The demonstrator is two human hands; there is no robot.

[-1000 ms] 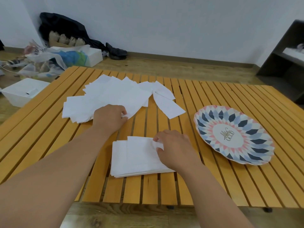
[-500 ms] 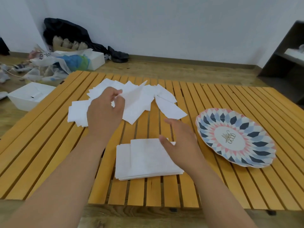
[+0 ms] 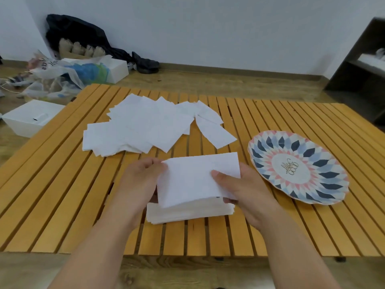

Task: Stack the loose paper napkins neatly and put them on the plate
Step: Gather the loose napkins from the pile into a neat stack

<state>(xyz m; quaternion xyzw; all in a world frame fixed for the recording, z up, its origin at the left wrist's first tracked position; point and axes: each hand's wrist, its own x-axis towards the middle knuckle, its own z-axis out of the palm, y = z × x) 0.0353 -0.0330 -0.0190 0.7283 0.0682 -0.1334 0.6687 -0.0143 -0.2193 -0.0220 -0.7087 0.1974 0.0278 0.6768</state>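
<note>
Your left grip (image 3: 141, 180) and right grip (image 3: 246, 191) each pinched an edge of one napkin (image 3: 195, 174), holding it level over the stack (image 3: 187, 214) to land square; loose napkins (image 3: 141, 126) lay at twelve o'clock, plate (image 3: 298, 167) at three.

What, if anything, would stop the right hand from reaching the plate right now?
Probably nothing, so yes: the plate lies beside the right hand, with only bare table slats between. That hand does hold a napkin with the left hand over the stack.
</note>
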